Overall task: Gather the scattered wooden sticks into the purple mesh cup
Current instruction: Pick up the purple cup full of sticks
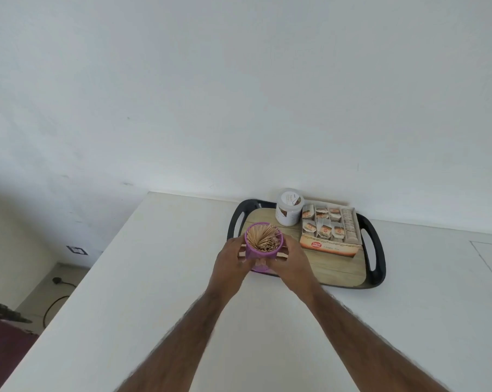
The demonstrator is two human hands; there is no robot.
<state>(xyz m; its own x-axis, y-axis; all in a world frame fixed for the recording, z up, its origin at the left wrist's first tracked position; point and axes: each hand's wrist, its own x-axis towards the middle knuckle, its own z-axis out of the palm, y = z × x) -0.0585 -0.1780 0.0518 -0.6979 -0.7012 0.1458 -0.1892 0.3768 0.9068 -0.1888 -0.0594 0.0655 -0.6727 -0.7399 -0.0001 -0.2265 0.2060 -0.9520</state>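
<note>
The purple mesh cup (260,254) stands at the near left corner of a black-rimmed tray (379,250). It is packed with several upright wooden sticks (263,238). My left hand (232,263) grips the cup's left side, fingers curled round it. My right hand (291,263) grips its right side the same way. The cup's lower part is hidden behind my fingers. No loose sticks show on the counter.
On the tray stand a white round jar (289,207) and an open box of tea bags (329,232). The tray lies on a white counter (160,278) against a white wall. The counter's left edge drops to a floor with a cable (59,282).
</note>
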